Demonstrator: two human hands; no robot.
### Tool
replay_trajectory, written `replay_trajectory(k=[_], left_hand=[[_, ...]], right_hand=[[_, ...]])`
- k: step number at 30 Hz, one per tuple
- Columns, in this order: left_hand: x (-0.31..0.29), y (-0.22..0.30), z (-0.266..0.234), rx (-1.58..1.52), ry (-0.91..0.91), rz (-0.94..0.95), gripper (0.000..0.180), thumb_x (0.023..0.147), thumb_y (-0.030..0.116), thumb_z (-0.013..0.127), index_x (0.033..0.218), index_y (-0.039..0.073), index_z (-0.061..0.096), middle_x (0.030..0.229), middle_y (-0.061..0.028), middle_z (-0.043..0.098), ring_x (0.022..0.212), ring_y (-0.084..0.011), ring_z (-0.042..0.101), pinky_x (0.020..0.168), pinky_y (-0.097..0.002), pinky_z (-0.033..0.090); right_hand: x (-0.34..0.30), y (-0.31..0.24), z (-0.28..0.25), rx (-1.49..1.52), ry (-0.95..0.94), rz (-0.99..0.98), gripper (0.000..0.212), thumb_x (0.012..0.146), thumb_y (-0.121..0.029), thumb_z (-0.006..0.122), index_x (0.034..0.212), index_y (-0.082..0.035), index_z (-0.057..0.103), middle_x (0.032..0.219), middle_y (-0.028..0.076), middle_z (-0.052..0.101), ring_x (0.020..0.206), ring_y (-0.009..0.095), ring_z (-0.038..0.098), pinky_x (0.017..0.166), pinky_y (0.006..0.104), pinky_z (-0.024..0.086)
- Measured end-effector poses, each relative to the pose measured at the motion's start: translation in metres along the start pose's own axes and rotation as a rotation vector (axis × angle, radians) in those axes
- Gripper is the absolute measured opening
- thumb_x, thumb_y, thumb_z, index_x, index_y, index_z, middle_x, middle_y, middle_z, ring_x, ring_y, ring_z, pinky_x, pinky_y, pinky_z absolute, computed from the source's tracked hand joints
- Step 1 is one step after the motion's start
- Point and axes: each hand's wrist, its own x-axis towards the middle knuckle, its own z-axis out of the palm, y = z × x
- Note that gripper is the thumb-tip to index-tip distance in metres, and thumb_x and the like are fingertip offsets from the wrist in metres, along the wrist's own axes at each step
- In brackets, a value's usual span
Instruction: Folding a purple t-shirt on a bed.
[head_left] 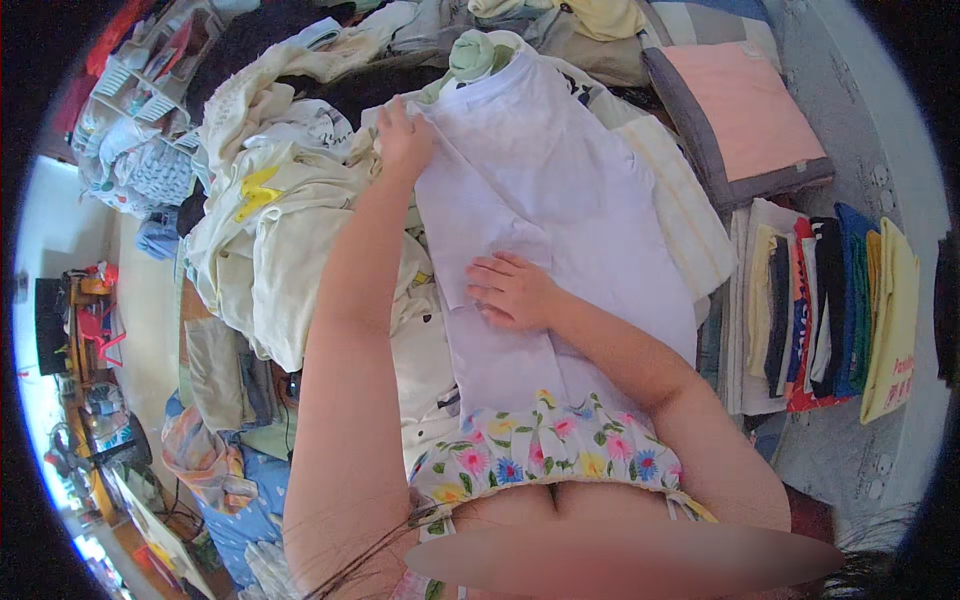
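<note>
A white long-sleeved shirt (pixel 600 210) lies spread out in front of me on top of other clothes, collar pointing away. One side is folded inward, with its sleeve running down the front toward me. My left hand (pixel 403 143) is at the far left shoulder of the shirt, its fingers closed on the fabric edge. My right hand (pixel 515 290) rests flat on the folded sleeve near the shirt's middle, fingers extended and slightly apart. Part of the shirt's lower end is hidden by my floral top (pixel 545 440).
Cream clothes (pixel 300 260) are heaped at the left. A row of folded garments (pixel 810 300) stands upright at the right, below a pink and grey cushion-like folded textile (pixel 740 120). A rolled green cloth (pixel 475 55) lies beyond the collar. White baskets (pixel 150 95) sit far left.
</note>
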Motion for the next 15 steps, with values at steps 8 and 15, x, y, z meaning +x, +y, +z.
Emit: replay_trajectory(k=[8,15], left_hand=[[-0.054,0.009,-0.057,-0.16,-0.241,-0.363,0.054,0.082,0.041,0.058,0.112,-0.004,0.054,0.109,-0.0248,0.058,0.099,-0.0363,0.057,0.086,-0.0407,0.044],[-0.064,-0.014,-0.058,-0.532,-0.325,-0.348,0.044,0.078,0.032,0.067,0.103,-0.004,0.059,0.092,-0.0185,0.065,0.083,-0.0253,0.064,0.073,-0.0339,0.048]], right_hand=[[0.027,-0.018,0.0,0.076,-0.233,0.041,0.065,0.08,-0.045,0.054,0.129,-0.004,0.045,0.14,0.014,0.036,0.134,0.028,0.027,0.111,0.0487,0.016],[0.058,0.021,-0.003,-0.154,-0.153,0.11,0.07,0.079,-0.046,0.054,0.134,-0.005,0.039,0.146,0.014,0.029,0.136,0.027,0.023,0.112,0.048,0.01]])
